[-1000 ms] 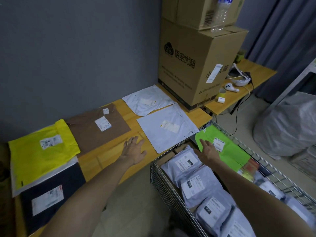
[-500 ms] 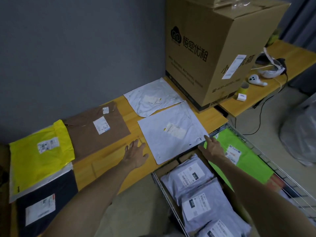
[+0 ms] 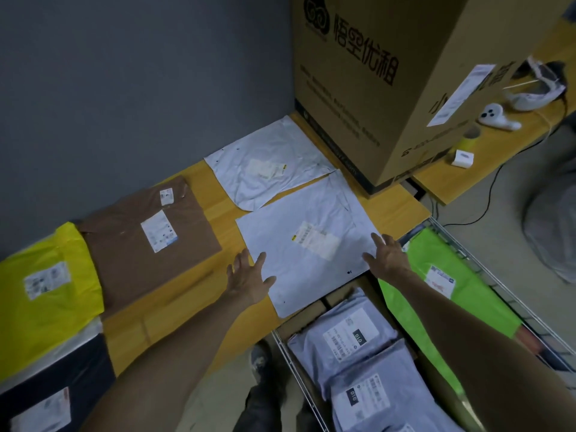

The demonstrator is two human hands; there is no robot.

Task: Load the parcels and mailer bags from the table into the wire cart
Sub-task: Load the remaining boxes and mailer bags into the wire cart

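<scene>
A flat white mailer bag (image 3: 305, 244) lies on the wooden table (image 3: 202, 307) near its front edge. My left hand (image 3: 247, 277) rests with spread fingers on the bag's left edge. My right hand (image 3: 386, 255) lies flat on its right edge, beside the wire cart (image 3: 467, 247). In the cart lie a green mailer (image 3: 436, 282) and several grey bags (image 3: 349, 335). Further left on the table are a second white mailer (image 3: 265, 169), a brown envelope (image 3: 146, 235), a yellow mailer (image 3: 40, 285) and a black mailer (image 3: 46, 400).
A big cardboard box (image 3: 374, 82) stands on the table behind the white mailers. A lower table at the right holds a white controller (image 3: 495, 116), a headset (image 3: 536, 85) and a tape roll (image 3: 469, 137). A cable hangs to the floor. My shoe (image 3: 260, 363) is below the table edge.
My right hand left the green mailer in the cart and came onto the white mailer's right edge. My left hand slid right along the table onto its left edge. The view moved closer.
</scene>
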